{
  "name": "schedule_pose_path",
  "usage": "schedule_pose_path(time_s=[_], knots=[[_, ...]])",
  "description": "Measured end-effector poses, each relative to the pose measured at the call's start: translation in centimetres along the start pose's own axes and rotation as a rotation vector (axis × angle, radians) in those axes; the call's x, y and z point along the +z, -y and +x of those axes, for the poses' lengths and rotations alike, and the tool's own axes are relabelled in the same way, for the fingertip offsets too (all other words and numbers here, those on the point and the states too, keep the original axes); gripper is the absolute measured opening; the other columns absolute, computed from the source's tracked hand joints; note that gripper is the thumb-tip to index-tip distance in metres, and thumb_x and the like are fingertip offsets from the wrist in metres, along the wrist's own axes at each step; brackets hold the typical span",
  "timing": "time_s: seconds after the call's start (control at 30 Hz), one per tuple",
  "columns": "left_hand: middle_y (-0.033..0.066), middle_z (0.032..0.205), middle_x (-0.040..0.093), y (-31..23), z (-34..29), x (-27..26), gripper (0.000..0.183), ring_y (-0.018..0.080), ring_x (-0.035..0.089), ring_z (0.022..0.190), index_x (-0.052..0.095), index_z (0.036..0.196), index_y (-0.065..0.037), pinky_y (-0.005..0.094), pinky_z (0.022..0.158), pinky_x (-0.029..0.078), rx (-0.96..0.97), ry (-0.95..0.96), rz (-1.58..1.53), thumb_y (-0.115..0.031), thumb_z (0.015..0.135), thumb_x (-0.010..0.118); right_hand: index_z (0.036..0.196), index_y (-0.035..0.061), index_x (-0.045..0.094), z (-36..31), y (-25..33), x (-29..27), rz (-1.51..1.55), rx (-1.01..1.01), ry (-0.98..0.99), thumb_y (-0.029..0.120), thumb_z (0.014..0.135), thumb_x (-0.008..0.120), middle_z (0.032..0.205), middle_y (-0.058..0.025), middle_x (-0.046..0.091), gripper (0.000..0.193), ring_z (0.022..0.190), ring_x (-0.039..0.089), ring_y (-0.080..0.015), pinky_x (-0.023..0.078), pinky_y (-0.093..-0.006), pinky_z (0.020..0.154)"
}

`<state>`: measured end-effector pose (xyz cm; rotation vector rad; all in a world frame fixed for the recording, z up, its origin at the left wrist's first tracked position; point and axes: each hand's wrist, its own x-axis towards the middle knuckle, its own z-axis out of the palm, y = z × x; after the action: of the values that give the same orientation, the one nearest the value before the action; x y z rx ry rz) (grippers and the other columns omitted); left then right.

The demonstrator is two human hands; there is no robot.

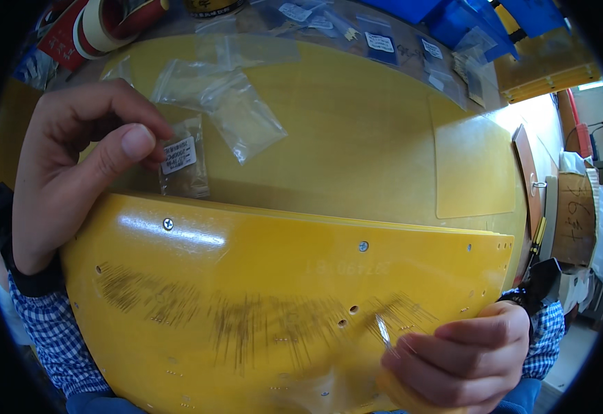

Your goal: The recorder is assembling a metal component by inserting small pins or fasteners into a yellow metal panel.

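A yellow board (267, 241) stretches across in front of me, with screws and small holes in its face. Many hair-thin metal pins (239, 324) stick up from it or lie on it in dark clusters. On the board's right part, my right hand (460, 355) is closed, its fingertips at a small silvery bundle of thin pins (383, 331). My left hand (84, 159) is raised above the board's far left edge, thumb and fingers curled together. Just beyond its fingertips is a small clear bag with a white label (179, 155); anything in the pinch is too small to see.
Several clear zip bags (243, 114) lie on the yellowish tabletop beyond the board. Tape rolls (101, 27) stand at the far left. Labelled bags (379, 41) and blue bins (467, 27) line the back. To the right are a brown clipboard (527, 165) and a cardboard box (574, 221).
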<state>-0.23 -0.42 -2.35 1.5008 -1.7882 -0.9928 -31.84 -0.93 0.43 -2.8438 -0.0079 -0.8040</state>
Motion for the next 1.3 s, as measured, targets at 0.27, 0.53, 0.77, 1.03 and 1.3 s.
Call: schedule_pose_path(time_s=[0.27,0.53,0.77,1.03,1.3], knots=[[0.0068,0.079,0.058,0.2,-0.2,0.2,0.028,0.0122,0.058,0.073,0.059,0.09,0.002,0.0232,0.068,0.045,0.01,-0.018,0.008,-0.026,0.089,0.057,0.078,0.0069,0.064,-0.3,0.0,-0.1,0.024,-0.02,-0.011,0.015,0.075,0.059,0.081,-0.0048,0.068,0.01,0.072,0.065,-0.0136,0.049,-0.0237,0.066],[0.0069,0.078,0.058,0.4,-0.1,0.1,0.027,0.0125,0.058,0.073,0.059,0.09,0.003,0.0236,0.068,0.045,0.013,-0.014,0.006,-0.024,0.088,0.057,0.076,0.0065,0.067,-0.2,-1.0,0.5,-0.122,-0.186,-0.063,0.011,0.075,0.055,0.078,-0.0041,0.068,0.013,0.071,0.065,-0.013,0.048,-0.0228,0.07],[0.0071,0.078,0.058,0.6,0.6,0.4,0.027,0.0126,0.058,0.073,0.059,0.09,0.003,0.024,0.068,0.046,0.06,-0.006,-0.034,-0.024,0.088,0.058,0.083,0.0057,0.064,0.3,1.2,-1.2,0.049,0.16,-0.03,0.019,0.077,0.06,0.084,-0.0052,0.068,0.015,0.075,0.065,-0.0127,0.047,-0.023,0.066],[0.007,0.078,0.058,0.2,-0.3,0.0,0.027,0.0122,0.058,0.073,0.059,0.09,0.003,0.0233,0.068,0.046,0.004,-0.009,0.04,-0.024,0.088,0.057,0.08,0.0081,0.066,-0.5,-0.7,0.2,-0.016,-0.135,-0.006,0.014,0.077,0.058,0.082,-0.0031,0.068,0.011,0.073,0.065,-0.0121,0.047,-0.022,0.067],[0.0068,0.078,0.058,0.3,-0.1,0.1,0.027,0.0122,0.058,0.073,0.059,0.089,0.003,0.0234,0.068,0.045,0.005,-0.021,0.031,-0.024,0.088,0.058,0.074,0.0084,0.067,-0.2,-1.0,0.4,-0.083,-0.193,-0.012,0.011,0.074,0.055,0.078,-0.003,0.068,0.012,0.072,0.065,-0.0118,0.047,-0.0225,0.07]])
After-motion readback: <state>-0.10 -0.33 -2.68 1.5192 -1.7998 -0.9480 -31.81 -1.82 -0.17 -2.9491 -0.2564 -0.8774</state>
